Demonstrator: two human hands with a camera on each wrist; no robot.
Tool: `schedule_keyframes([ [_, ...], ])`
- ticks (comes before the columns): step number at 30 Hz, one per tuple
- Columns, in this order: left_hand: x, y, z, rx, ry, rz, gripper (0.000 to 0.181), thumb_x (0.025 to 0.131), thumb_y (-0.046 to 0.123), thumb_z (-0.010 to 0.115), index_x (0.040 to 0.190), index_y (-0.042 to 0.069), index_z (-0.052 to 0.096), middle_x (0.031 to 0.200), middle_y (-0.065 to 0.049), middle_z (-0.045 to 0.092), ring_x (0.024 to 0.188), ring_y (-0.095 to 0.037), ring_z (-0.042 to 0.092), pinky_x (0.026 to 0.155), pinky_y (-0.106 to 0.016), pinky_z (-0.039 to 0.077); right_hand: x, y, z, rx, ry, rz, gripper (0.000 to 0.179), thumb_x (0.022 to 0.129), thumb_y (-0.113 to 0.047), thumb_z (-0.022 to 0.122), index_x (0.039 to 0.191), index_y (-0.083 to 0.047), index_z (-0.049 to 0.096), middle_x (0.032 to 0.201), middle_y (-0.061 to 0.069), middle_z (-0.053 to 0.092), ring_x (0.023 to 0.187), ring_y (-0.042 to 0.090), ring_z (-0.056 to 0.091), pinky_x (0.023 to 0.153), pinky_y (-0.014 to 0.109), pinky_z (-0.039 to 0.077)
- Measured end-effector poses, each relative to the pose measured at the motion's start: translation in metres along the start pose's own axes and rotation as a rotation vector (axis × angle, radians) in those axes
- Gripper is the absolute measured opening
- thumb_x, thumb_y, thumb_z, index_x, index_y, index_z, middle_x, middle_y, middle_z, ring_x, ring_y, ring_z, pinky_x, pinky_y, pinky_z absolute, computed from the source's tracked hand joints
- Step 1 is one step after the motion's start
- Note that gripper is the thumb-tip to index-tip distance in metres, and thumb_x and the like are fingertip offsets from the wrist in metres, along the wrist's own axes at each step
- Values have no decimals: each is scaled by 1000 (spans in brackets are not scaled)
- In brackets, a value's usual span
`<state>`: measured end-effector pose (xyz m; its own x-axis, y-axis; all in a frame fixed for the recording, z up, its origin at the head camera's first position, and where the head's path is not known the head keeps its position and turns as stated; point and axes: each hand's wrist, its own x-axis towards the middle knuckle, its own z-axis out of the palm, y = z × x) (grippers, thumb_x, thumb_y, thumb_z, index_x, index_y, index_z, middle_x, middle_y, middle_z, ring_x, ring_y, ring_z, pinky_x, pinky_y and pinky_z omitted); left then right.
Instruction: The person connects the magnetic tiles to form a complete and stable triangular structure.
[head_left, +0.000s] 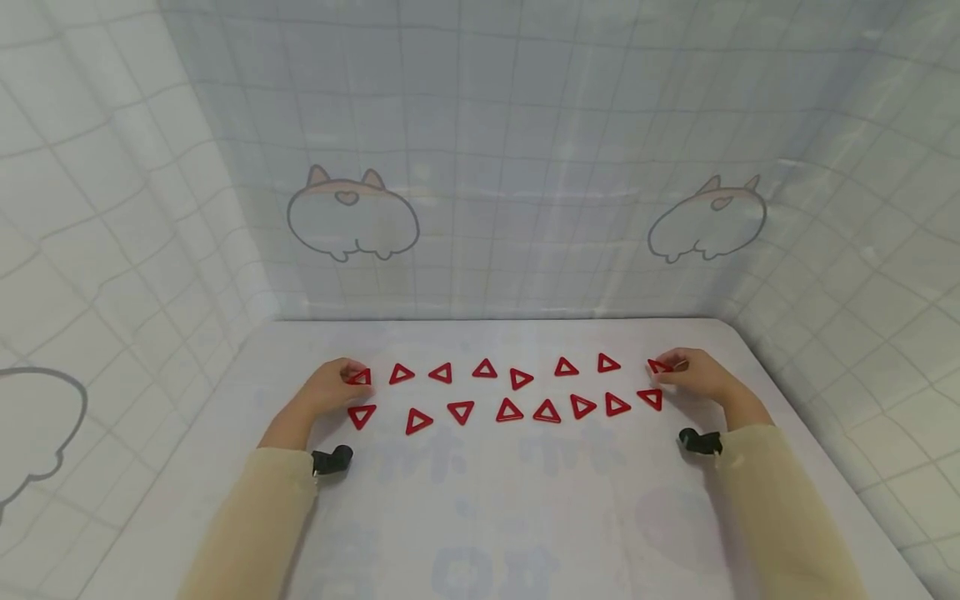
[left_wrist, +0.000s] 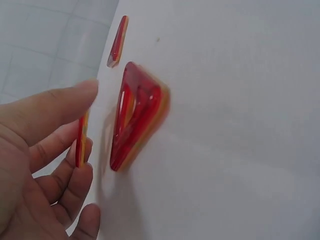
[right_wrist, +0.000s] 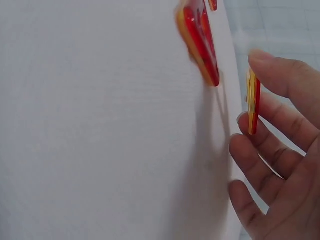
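My left hand (head_left: 335, 385) pinches a hollow red triangle (left_wrist: 82, 142) between thumb and fingers at the left end of the far row. In the left wrist view it stands edge-on, showing a yellowish layer. Just below that hand lies another triangle (head_left: 362, 407). At the row's right end my right hand (head_left: 696, 373) pinches a similar red triangle (right_wrist: 255, 102), also edge-on in the right wrist view. A triangle (head_left: 649, 392) lies below it on the table. Between the hands, several more red triangles lie in two rough rows, pointing various ways.
The white table (head_left: 465, 508) carries faint printed marks. Behind it rises a grid-patterned sheet (head_left: 525, 100) with two animal drawings, and similar sheets enclose both sides. Dark devices sit at the left wrist (head_left: 332, 460) and the right wrist (head_left: 701, 442).
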<state>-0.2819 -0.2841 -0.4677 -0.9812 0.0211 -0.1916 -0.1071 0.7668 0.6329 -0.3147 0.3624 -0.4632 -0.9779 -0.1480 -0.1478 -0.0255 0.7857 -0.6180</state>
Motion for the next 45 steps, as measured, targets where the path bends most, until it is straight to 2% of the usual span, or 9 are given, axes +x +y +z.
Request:
schedule_keyframes([
  [9, -11, 6, -3, 10, -4, 11, 61, 92, 29, 73, 142, 3, 50, 137, -26, 50, 124, -42, 47, 103, -56, 43, -13, -6, -5, 14, -3, -4, 53, 89, -35, 76, 128, -2, 60, 125, 18, 61, 110, 34, 56, 93, 49, 49],
  [15, -20, 16, -3, -9, -17, 12, 61, 91, 31, 73, 141, 3, 50, 137, -25, 49, 125, -42, 46, 99, -55, 47, -25, -19, -9, -8, -22, -32, 50, 90, -35, 75, 126, -3, 62, 117, 15, 65, 106, 32, 58, 90, 49, 49],
  [20, -30, 25, -1, 15, -16, 44, 62, 90, 31, 75, 140, 4, 51, 133, -23, 51, 120, -40, 48, 92, -50, 53, -32, -28, -6, -22, -5, -67, 46, 91, -29, 75, 126, -2, 62, 115, 14, 65, 102, 30, 58, 87, 46, 51],
  [23, -36, 30, 2, 30, -14, 71, 60, 90, 31, 76, 138, 5, 52, 128, -21, 53, 115, -38, 50, 86, -45, 55, -36, -32, -2, -23, -6, -70, 46, 90, -29, 75, 126, -3, 62, 115, 14, 65, 100, 29, 58, 86, 43, 52],
  [31, -50, 41, 14, 26, -29, 99, 58, 87, 29, 79, 134, 6, 57, 120, -15, 57, 107, -31, 53, 75, -36, 57, -47, -42, 6, -2, -23, -122, 53, 88, -34, 78, 129, -4, 63, 119, 12, 65, 105, 28, 59, 91, 48, 50],
  [38, -61, 56, 25, 34, -30, 134, 57, 86, 29, 80, 133, 6, 57, 119, -12, 59, 109, -29, 55, 82, -40, 56, -55, -54, 12, -26, -38, -185, 43, 88, -23, 78, 125, -5, 65, 114, 9, 65, 105, 29, 59, 89, 45, 53],
  [45, -71, 74, 40, 45, -49, 163, 56, 82, 30, 83, 129, 8, 62, 115, -8, 62, 104, -24, 57, 77, -35, 56, -61, -69, 21, -28, -60, -238, 44, 85, -25, 81, 122, -6, 66, 112, 9, 66, 101, 26, 59, 85, 39, 51],
])
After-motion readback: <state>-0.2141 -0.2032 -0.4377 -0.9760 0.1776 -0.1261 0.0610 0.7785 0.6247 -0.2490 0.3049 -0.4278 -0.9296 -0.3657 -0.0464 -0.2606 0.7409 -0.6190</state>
